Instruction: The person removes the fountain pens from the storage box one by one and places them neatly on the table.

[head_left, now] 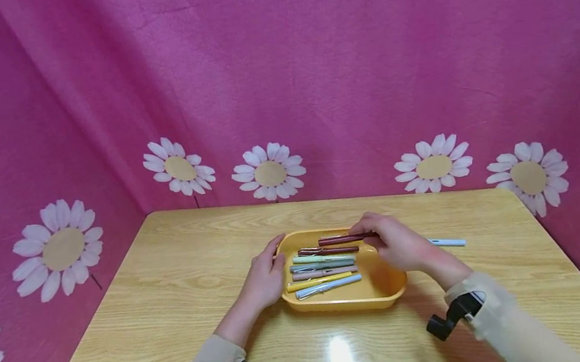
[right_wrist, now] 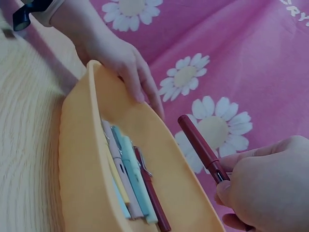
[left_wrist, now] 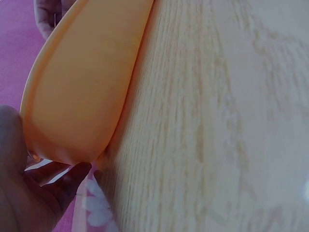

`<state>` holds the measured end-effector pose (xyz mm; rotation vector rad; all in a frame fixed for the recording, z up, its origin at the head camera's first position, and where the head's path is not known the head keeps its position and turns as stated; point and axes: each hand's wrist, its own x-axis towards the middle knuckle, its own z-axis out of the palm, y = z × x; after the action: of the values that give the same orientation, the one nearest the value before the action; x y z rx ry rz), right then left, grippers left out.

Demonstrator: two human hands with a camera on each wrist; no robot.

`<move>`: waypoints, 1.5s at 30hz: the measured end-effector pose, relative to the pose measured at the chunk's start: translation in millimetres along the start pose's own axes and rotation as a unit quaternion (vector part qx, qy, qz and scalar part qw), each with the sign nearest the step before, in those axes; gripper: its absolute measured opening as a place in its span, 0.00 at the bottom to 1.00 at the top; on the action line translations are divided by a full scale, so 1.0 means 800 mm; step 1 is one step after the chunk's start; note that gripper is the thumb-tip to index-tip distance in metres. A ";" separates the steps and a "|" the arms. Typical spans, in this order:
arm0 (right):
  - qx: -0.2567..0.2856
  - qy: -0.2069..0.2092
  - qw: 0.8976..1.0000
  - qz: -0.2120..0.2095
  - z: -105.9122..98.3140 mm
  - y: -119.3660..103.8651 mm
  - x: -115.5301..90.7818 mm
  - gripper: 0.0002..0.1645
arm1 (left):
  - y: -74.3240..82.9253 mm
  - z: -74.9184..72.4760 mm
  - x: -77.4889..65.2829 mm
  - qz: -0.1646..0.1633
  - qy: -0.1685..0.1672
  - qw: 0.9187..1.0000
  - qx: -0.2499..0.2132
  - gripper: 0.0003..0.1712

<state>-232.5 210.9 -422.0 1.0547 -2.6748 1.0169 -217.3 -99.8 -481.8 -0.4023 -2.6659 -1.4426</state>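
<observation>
A yellow-orange plastic tray (head_left: 339,307) stands on the table. My left hand (head_left: 264,279) grips its left end, the thumb at the rim and fingers against the outer wall. My right hand (head_left: 399,243) pinches a dark red pen (right_wrist: 197,141) by one end, above the tray's far side. Side by side in the tray lie another dark red pen (head_left: 334,250), a pale green pen (head_left: 322,258), a grey-green pen (head_left: 328,265), a mauve pen (head_left: 329,272), a yellow pen (head_left: 320,281) and a light blue pen (head_left: 331,286). My right fingers partly cover the held pen.
Another light blue pen (head_left: 449,242) lies on the wooden table (head_left: 176,318), right of the tray and beyond my right wrist. A pink curtain (head_left: 310,80) with white daisies hangs behind and at the sides. Both wrists wear a small black camera mount.
</observation>
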 end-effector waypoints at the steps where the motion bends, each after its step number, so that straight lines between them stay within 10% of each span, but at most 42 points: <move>1: -0.002 0.004 1.000 -0.001 -0.003 0.001 -0.002 0.20 | 0.000 0.000 0.000 -0.001 0.000 1.000 0.000 0.27; 45: -0.046 0.098 0.994 0.022 -0.064 0.065 -0.116 0.25 | 0.001 0.001 0.000 0.002 0.002 1.000 -0.005 0.27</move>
<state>-202.9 323.6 -439.8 0.8351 -2.5699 0.9412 -216.9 -98.7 -481.7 -0.4052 -2.6536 -1.4533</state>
